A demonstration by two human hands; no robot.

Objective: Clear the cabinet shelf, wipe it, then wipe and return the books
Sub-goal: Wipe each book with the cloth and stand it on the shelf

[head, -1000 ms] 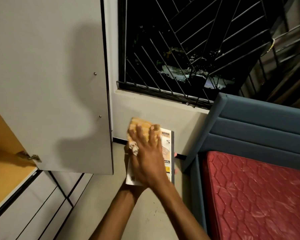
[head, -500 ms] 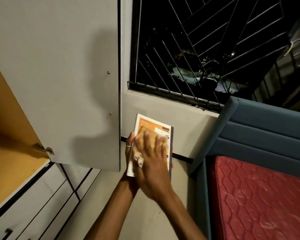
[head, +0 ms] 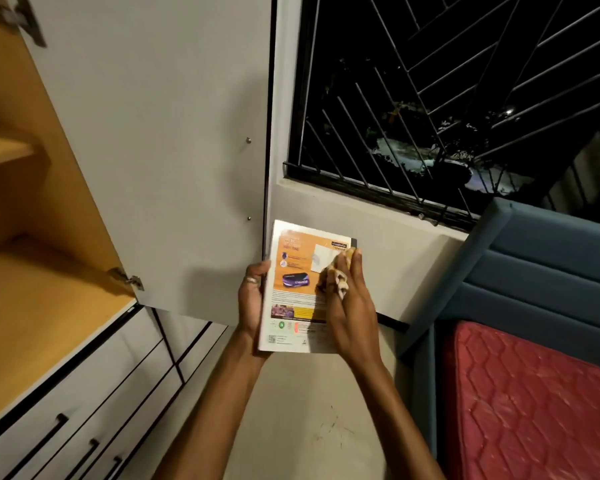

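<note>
A thin book (head: pixel 297 289) with an orange and white back cover is held flat in front of me, above the floor. My left hand (head: pixel 252 301) grips its left edge, thumb on the cover, a ring on one finger. My right hand (head: pixel 350 299) presses a bunched yellow cloth (head: pixel 336 277) against the book's right side; most of the cloth is hidden under the fingers. The wooden cabinet shelf (head: pixel 39 313) lies at the left, its surface bare where visible.
The open white cabinet door (head: pixel 160 133) stands just left of the book. White drawers (head: pixel 84 410) with black handles sit below the shelf. A barred window (head: pixel 447 98) is ahead. A blue bed frame (head: pixel 541 271) with a red mattress (head: pixel 534 403) fills the right.
My right hand and the cloth slid from the top middle of the cover to its right side, uncovering most of it. The view swung left, showing more of the shelf.
</note>
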